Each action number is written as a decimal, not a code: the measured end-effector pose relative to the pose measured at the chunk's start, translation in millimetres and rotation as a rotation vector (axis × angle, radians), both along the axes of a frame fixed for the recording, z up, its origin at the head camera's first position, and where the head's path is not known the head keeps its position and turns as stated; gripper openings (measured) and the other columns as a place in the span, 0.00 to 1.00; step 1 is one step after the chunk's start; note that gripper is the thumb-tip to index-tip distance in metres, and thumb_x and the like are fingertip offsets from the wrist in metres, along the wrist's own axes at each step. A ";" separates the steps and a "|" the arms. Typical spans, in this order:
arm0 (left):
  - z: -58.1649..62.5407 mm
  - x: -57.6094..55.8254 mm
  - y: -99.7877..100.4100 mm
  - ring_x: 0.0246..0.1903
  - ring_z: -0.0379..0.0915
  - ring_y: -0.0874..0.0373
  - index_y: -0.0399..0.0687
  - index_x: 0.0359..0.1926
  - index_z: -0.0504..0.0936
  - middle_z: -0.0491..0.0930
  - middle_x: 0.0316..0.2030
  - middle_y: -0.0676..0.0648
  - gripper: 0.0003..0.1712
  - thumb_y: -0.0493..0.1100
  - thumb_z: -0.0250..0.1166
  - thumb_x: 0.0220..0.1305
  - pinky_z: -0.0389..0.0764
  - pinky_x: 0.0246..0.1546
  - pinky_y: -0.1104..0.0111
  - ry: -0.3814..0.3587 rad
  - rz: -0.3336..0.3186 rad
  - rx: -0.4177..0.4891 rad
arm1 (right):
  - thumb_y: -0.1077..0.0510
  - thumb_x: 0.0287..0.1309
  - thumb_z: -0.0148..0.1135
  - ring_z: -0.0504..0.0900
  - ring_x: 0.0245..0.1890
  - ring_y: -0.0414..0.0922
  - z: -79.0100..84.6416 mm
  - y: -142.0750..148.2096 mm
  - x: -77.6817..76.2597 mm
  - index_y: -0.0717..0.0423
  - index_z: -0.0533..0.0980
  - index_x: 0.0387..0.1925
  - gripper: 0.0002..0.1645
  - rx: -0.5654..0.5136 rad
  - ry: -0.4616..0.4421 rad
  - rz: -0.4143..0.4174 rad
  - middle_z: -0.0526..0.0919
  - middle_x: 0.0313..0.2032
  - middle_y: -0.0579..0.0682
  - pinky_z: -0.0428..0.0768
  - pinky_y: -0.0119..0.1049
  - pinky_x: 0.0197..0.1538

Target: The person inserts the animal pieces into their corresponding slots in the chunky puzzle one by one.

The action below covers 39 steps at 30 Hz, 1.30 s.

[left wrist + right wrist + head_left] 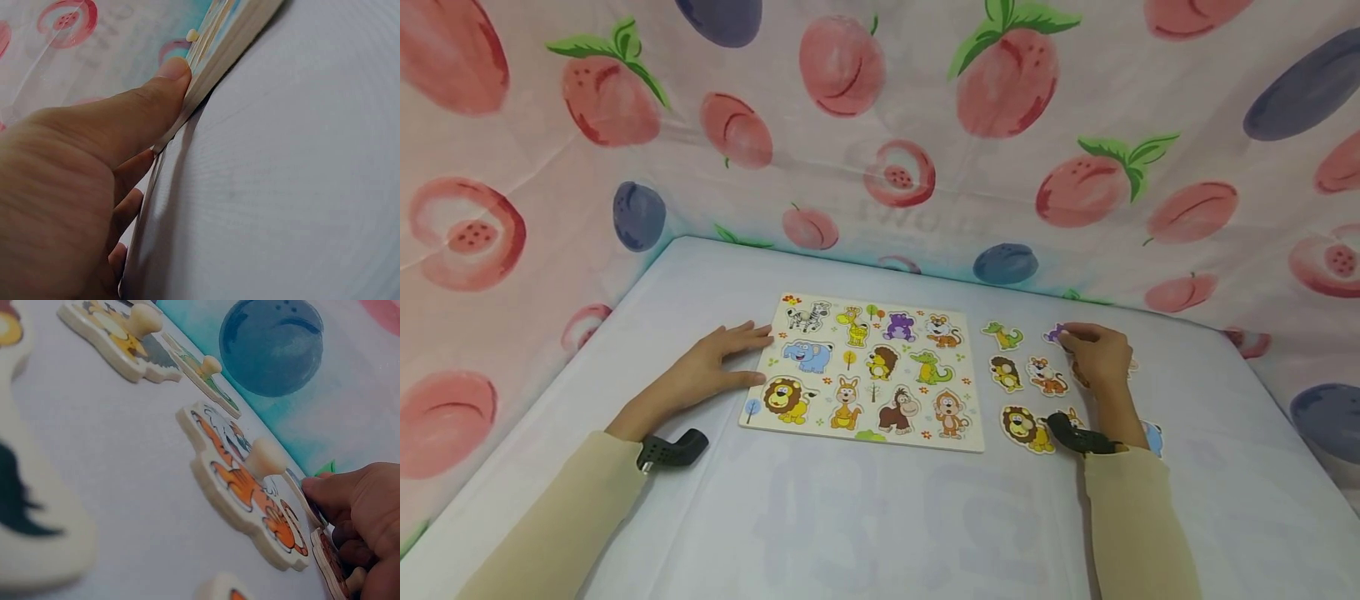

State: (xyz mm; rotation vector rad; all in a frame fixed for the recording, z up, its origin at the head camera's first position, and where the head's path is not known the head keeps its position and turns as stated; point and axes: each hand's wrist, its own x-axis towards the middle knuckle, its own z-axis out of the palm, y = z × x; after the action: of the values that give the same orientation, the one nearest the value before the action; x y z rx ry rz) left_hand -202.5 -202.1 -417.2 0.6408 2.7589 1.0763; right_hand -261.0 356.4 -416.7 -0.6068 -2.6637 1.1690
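One knob on the board: likely one piece seated. Unplaced: lion, tiger, others. Right hand: pinching hippo. Left hand: spread, touching board edge.

Between the sleeves, the near table gives open passage up to the board. The left hand blocks its left edge. Only a narrow strip parts it from the lion and crocodile. Near the right hand, the tiger has a knob jutting up. The wall closes the far side.
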 end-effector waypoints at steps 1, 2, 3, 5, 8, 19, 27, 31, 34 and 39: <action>-0.3 -0.1 -0.2 0.72 0.43 0.46 0.45 0.66 0.70 0.61 0.69 0.48 0.39 0.54 0.70 0.56 0.36 0.70 0.48 -0.002 0.000 0.001 | 0.49 0.66 0.56 0.73 0.36 0.46 -0.4 0.0 -0.2 0.54 0.76 0.58 0.23 0.000 -0.002 -0.002 0.79 0.51 0.56 0.73 0.25 0.22; -0.6 0.0 -0.6 0.72 0.42 0.46 0.45 0.66 0.70 0.61 0.69 0.48 0.39 0.55 0.69 0.56 0.36 0.70 0.48 -0.007 0.003 0.003 | 0.49 0.66 0.56 0.73 0.37 0.47 -0.9 -0.1 -0.4 0.55 0.76 0.59 0.23 0.001 -0.004 -0.004 0.79 0.51 0.56 0.73 0.25 0.23; -0.8 0.0 -0.8 0.72 0.42 0.46 0.45 0.66 0.70 0.60 0.69 0.48 0.39 0.55 0.69 0.56 0.36 0.70 0.48 -0.010 0.004 0.005 | 0.49 0.67 0.55 0.72 0.39 0.47 -1.4 0.1 -0.9 0.55 0.76 0.59 0.24 0.001 -0.006 -0.004 0.78 0.52 0.57 0.74 0.25 0.24; -1.2 0.0 -1.1 0.72 0.42 0.46 0.45 0.66 0.70 0.60 0.70 0.48 0.39 0.55 0.69 0.56 0.36 0.70 0.48 -0.016 0.008 0.008 | 0.48 0.67 0.55 0.71 0.44 0.48 -2.0 0.0 -1.9 0.55 0.76 0.59 0.24 0.010 -0.005 -0.007 0.78 0.53 0.57 0.74 0.26 0.30; -1.1 0.0 -1.1 0.72 0.42 0.46 0.45 0.66 0.70 0.60 0.70 0.49 0.39 0.56 0.69 0.56 0.36 0.70 0.48 -0.019 0.010 0.007 | 0.48 0.67 0.54 0.70 0.49 0.50 -2.4 -0.2 -2.4 0.56 0.75 0.59 0.24 0.015 -0.002 -0.006 0.77 0.55 0.57 0.74 0.31 0.41; 1.5 0.8 0.0 0.72 0.42 0.46 0.44 0.66 0.70 0.60 0.70 0.48 0.39 0.54 0.69 0.57 0.36 0.70 0.48 -0.020 0.007 0.007 | 0.48 0.68 0.54 0.71 0.45 0.48 3.8 -1.5 0.9 0.54 0.75 0.60 0.24 -0.007 -0.029 0.016 0.77 0.54 0.56 0.73 0.24 0.24; 1.8 0.6 0.5 0.72 0.42 0.46 0.43 0.66 0.70 0.61 0.69 0.47 0.39 0.54 0.69 0.57 0.36 0.70 0.49 -0.014 0.004 0.009 | 0.47 0.67 0.55 0.74 0.47 0.48 18.7 -9.6 4.7 0.55 0.77 0.57 0.23 0.037 0.046 0.056 0.81 0.51 0.56 0.73 0.33 0.43; 1.8 0.5 0.3 0.72 0.43 0.46 0.43 0.66 0.70 0.61 0.69 0.47 0.39 0.54 0.69 0.57 0.36 0.70 0.49 -0.010 0.001 0.007 | 0.47 0.67 0.55 0.75 0.46 0.47 25.4 -14.9 7.2 0.55 0.78 0.57 0.24 0.028 0.053 0.066 0.81 0.50 0.56 0.73 0.36 0.46; 2.1 1.4 0.0 0.72 0.43 0.46 0.42 0.66 0.70 0.61 0.69 0.46 0.39 0.53 0.69 0.57 0.36 0.70 0.50 -0.010 0.002 0.008 | 0.46 0.66 0.57 0.75 0.45 0.47 25.9 -16.4 4.5 0.55 0.78 0.56 0.24 0.006 0.062 0.070 0.82 0.49 0.56 0.72 0.34 0.44; 2.8 1.9 0.5 0.72 0.43 0.45 0.42 0.66 0.70 0.61 0.69 0.46 0.39 0.54 0.69 0.57 0.36 0.70 0.49 -0.015 0.009 0.007 | 0.36 0.61 0.57 0.77 0.40 0.42 -3.8 3.3 -22.3 0.46 0.80 0.54 0.27 0.057 0.143 0.086 0.83 0.44 0.47 0.75 0.29 0.39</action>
State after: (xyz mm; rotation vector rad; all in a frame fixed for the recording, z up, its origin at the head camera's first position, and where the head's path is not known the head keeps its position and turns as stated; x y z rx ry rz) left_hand -200.6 -201.6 -414.4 0.6189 2.7496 1.0891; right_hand -283.3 359.7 -420.5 -0.3874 -2.6149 1.1082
